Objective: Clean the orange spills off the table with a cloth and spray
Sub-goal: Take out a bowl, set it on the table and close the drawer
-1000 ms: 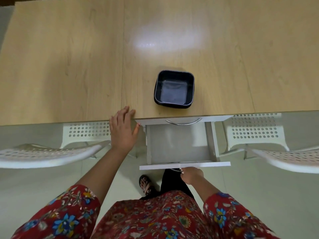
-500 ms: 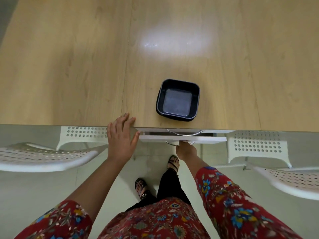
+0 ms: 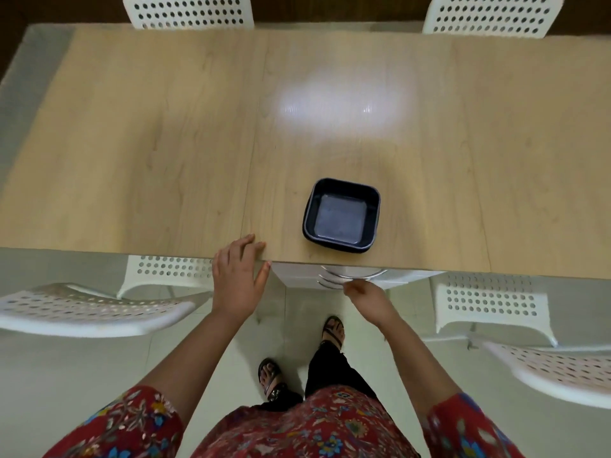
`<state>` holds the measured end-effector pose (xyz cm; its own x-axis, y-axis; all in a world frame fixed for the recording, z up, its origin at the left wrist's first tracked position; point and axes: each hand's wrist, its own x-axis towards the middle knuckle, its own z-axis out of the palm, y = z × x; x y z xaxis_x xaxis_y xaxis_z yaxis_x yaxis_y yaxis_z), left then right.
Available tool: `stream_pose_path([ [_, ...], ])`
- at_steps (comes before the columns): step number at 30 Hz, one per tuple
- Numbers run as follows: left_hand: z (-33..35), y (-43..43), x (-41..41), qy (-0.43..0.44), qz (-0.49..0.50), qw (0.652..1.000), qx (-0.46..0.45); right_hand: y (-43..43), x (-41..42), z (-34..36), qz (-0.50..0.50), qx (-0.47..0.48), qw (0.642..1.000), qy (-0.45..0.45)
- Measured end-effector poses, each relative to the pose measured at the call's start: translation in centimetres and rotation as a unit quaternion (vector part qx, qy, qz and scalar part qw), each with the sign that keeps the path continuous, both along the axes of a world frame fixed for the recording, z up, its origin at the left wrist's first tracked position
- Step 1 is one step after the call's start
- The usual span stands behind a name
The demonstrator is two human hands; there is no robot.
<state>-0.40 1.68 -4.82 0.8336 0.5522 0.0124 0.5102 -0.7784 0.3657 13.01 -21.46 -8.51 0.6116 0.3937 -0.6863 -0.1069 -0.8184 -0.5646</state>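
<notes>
Wood-grain counter [image 3: 165, 143] with a square, round-cornered dark tray [image 3: 341, 214]; left grip [image 3: 236, 279] is spread flat on the edge; right grip [image 3: 363, 294], at curved metal handles [image 3: 350, 276]: whether clamped cannot be told.

Light brown with wood lines on the table [image 3: 165, 143]. Dark blue, nearly black, on the dish [image 3: 345, 184]. White with rows of holes on the chairs [image 3: 185, 11]. Red with blue flowers on the dress [image 3: 314, 428]. Black on the trousers [image 3: 334, 368].

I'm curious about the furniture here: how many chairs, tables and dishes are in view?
White perforated chairs: 4
Wooden table: 1
Black square dish: 1
Total: 6
</notes>
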Motion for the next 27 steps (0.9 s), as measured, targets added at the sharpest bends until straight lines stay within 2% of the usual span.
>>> stream_pose_path([
  [3,1.1,0.0,0.6,0.018,0.022,0.999,-0.017,-0.9,1.4,5.7,-0.113,0.066,0.991,-0.02],
  [6,2.5,-0.1,2.1,0.024,0.056,0.996,-0.065,-0.2,3.7,10.1,-0.188,0.111,0.97,-0.111],
  [9,4.0,-1.2,4.2,-0.029,0.085,0.978,-0.19,1.8,5.7,11.6,-0.106,0.081,0.976,-0.173],
  [12,4.8,-1.8,6.5,-0.008,0.115,0.947,-0.3,2.9,7.1,11.5,-0.011,0.03,0.98,-0.197],
  [15,5.0,-1.9,8.2,0.019,0.103,0.927,-0.36,2.9,7.7,11.6,-0.009,0.086,0.985,-0.147],
  [18,5.7,-2.3,9.6,0.03,0.091,0.902,-0.421,2.5,8.0,12.1,-0.02,0.112,0.982,-0.15],
  [23,4.8,-1.0,11.5,0.03,0.046,0.91,-0.411,1.3,10.1,14.1,-0.095,0.167,0.968,-0.161],
  [27,4.1,1.6,13.1,-0.004,0.07,0.911,-0.407,1.1,13.8,14.5,-0.11,0.136,0.96,-0.221],
])
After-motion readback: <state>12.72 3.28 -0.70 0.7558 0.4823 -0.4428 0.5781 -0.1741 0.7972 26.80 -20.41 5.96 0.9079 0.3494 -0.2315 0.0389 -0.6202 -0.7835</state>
